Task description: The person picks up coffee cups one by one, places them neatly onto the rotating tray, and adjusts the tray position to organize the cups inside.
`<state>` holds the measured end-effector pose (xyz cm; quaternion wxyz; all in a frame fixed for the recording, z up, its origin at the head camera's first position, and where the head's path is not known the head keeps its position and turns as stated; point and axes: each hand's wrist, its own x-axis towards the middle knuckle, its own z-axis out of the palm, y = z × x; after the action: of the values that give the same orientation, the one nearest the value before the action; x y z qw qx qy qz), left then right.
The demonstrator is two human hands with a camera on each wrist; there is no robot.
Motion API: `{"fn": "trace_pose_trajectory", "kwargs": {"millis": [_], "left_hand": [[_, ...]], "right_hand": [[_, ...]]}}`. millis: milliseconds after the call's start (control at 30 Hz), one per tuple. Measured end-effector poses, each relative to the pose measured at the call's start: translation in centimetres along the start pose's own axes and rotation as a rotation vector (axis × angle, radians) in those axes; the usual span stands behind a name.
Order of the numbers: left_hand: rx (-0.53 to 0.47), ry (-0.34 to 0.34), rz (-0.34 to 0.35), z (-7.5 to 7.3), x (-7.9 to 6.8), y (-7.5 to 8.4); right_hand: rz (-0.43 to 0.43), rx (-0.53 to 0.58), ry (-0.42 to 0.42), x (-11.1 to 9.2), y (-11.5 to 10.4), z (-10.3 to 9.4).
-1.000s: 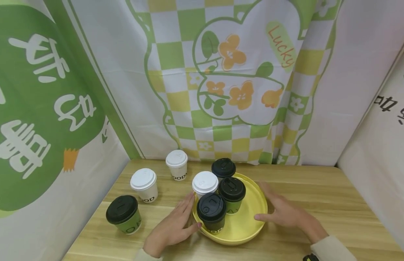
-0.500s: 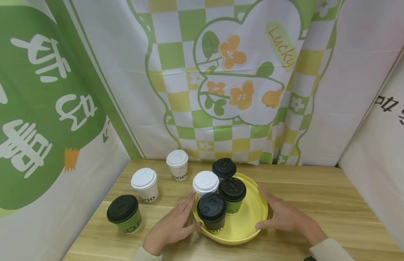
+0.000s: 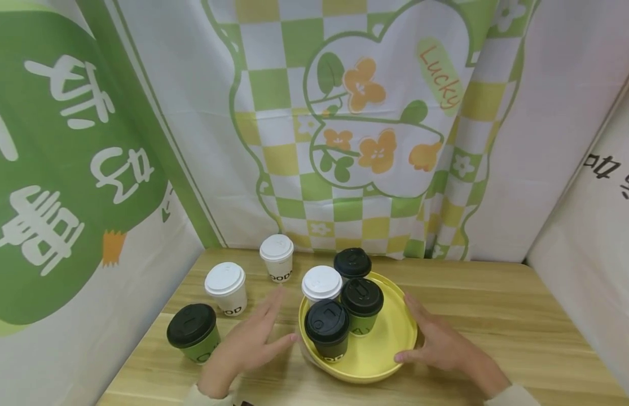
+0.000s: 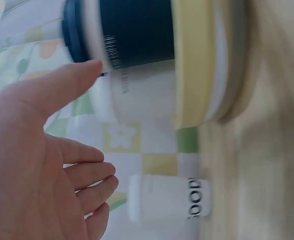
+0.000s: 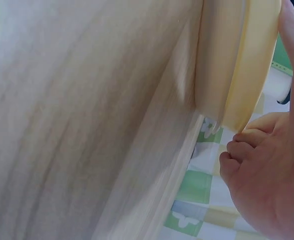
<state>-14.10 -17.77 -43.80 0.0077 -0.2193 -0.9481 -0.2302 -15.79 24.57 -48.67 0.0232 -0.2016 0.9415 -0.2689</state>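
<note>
A round yellow tray [image 3: 380, 352] with a low wall holds several lidded paper coffee cups. On it stand a dark cup [image 3: 328, 330] in front, a green cup with a black lid [image 3: 362, 304], a white cup [image 3: 321, 285] and a black-lidded cup [image 3: 352, 263] at the back. My left hand [image 3: 245, 344] is apart from the tray on its left side, fingers extended and thumb spread; in the left wrist view its palm shows nothing held. At the tray's right side, my right hand [image 3: 441, 341] touches the rim with thumb and fingers spread along it.
Left of the tray, a green cup with a black lid [image 3: 193, 332] and a white cup [image 3: 226, 287] stand on the wooden table [image 3: 522, 338]. Another white cup [image 3: 277, 258] is farther back. A checked curtain [image 3: 319, 113] hangs behind the table's back edge.
My left hand has come off the tray's left rim and moved left toward the standing cups. My right hand stays at the right rim. The cups on the tray have barely shifted.
</note>
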Motion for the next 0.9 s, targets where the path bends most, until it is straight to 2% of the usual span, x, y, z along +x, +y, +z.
{"fn": "trace_pose_trajectory", "kwargs": {"millis": [133,200,467,667,900], "left_hand": [[0.039,0.095,0.033,-1.5,-0.8,-0.3],[0.065,0.146,0.029,-2.2,-1.3,-0.4],[0.045,0.272,-0.075,-5.8,-3.8,-1.5],[-0.020,0.305,-0.153,-7.5,-5.8,-4.2],[-0.163,0.312,-0.319,-7.2,-8.3,-8.1]], "right_hand": [[0.006,0.017,0.003,-0.2,-0.3,0.2],[0.009,0.024,0.008,-0.4,-0.5,0.4],[0.012,0.024,0.033,-0.9,-1.1,0.7],[0.034,0.014,0.047,-1.2,-1.7,1.0],[0.049,0.008,0.043,-1.6,-2.4,1.0]]}}
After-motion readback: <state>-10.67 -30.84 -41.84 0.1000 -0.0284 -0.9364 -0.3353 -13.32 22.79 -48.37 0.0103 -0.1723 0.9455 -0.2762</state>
